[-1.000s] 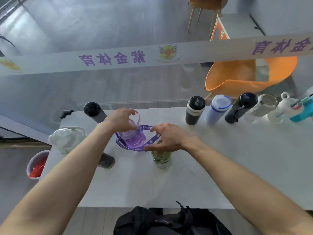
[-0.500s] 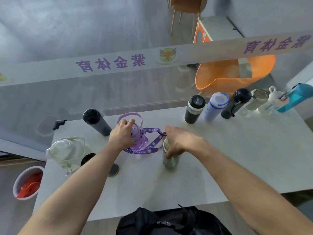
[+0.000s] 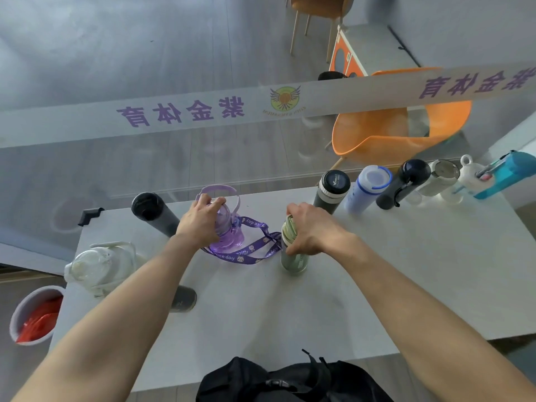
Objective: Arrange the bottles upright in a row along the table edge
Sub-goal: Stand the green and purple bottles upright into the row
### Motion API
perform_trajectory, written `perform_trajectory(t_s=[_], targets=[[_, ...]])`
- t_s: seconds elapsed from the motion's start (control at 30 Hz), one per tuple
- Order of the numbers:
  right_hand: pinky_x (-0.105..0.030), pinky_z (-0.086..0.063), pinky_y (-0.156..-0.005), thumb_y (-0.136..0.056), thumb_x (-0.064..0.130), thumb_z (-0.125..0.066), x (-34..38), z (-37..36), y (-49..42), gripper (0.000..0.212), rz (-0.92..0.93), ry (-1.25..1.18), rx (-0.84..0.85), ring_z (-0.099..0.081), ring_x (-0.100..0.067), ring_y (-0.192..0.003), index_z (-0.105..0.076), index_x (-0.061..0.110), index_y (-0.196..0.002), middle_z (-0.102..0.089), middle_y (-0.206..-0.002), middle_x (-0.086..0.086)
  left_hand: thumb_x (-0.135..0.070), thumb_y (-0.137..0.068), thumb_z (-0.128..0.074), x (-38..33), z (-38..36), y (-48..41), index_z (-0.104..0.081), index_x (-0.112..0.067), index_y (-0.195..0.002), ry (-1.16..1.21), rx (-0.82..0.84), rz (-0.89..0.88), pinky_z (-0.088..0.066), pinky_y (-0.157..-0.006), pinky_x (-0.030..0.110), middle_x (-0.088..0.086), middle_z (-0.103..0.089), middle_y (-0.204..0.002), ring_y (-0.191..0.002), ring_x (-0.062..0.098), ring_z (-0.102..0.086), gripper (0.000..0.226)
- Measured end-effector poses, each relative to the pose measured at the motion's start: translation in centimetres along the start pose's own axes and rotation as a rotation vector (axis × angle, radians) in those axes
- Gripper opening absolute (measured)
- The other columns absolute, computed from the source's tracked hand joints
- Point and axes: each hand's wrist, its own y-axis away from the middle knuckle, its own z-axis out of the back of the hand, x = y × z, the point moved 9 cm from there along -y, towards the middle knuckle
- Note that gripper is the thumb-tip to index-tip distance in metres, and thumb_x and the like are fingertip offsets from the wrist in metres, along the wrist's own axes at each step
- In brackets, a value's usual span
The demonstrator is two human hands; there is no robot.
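Note:
My left hand (image 3: 201, 220) grips the top of an upright purple bottle (image 3: 229, 230) whose purple lanyard (image 3: 249, 255) trails on the white table (image 3: 391, 274). My right hand (image 3: 311, 229) grips the top of an upright green bottle (image 3: 293, 256) just right of the lanyard. Along the far edge stand several upright bottles: grey with black lid (image 3: 330, 191), white and blue (image 3: 367, 188), black (image 3: 403, 184), steel-lidded (image 3: 439, 178), white (image 3: 467, 172), teal (image 3: 504, 174). A dark bottle (image 3: 153, 213) stands far left.
A clear white jug (image 3: 98, 266) sits at the table's left edge, and a dark bottle (image 3: 182, 297) lies partly hidden under my left forearm. A black bag (image 3: 290, 378) lies at the near edge. A glass wall with a banner rises behind the table. A bin (image 3: 34, 314) stands on the floor left.
My right hand left the lanyard and took hold of the green bottle's top. My left hand moved the purple bottle a little toward the far edge. The view shifted.

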Motion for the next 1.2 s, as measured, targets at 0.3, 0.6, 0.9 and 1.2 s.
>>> perform_trajectory(t_s=[0.3, 0.6, 0.9, 1.2], targets=[[-0.041, -0.056, -0.083, -0.063, 0.037, -0.093, -1.2, 4.4, -2.5, 0.075, -0.008, -0.149, -0.268, -0.065, -0.036, -0.096, -0.047, 0.013, -0.117, -0.061, -0.112, -0.013, -0.036, -0.053, -0.1, 0.0, -0.8, 0.8, -0.036, -0.041, -0.148, -0.112, 0.071, -0.117, -0.059, -0.083, 0.04, -0.002, -0.042, -0.137, -0.124, 0.027, -0.048, 0.115], [-0.036, -0.054, -0.082, -0.069, 0.023, -0.089, -2.0, 6.2, -7.2, 0.069, 0.002, -0.161, -0.296, -0.064, -0.035, -0.097, -0.06, 0.01, -0.13, -0.053, -0.119, -0.013, -0.039, -0.053, -0.099, 0.3, -1.8, 2.2, -0.035, -0.041, -0.146, -0.12, 0.077, -0.111, -0.06, -0.075, 0.039, -0.003, -0.039, -0.132, -0.122, 0.023, -0.045, 0.112], [-0.041, -0.057, -0.091, -0.071, 0.025, -0.09, -3.1, 6.8, -8.1, 0.074, 0.008, -0.12, -0.269, -0.065, -0.037, -0.107, -0.058, 0.01, -0.136, -0.056, -0.126, -0.015, -0.041, -0.051, -0.099, 1.1, -1.7, 1.6, -0.037, -0.038, -0.144, -0.062, 0.041, -0.008, -0.055, -0.07, 0.036, 0.002, -0.039, -0.13, -0.117, 0.028, -0.051, 0.111], [-0.038, -0.055, -0.088, -0.072, 0.026, -0.089, -4.2, 6.8, -8.5, 0.07, -0.003, -0.127, -0.286, -0.063, -0.036, -0.107, -0.06, 0.011, -0.134, -0.058, -0.123, -0.014, -0.039, -0.049, -0.1, 1.4, -1.8, 1.1, -0.038, -0.04, -0.143, -0.063, 0.051, -0.001, -0.059, -0.073, 0.038, 0.0, -0.039, -0.13, -0.119, 0.027, -0.048, 0.113]])
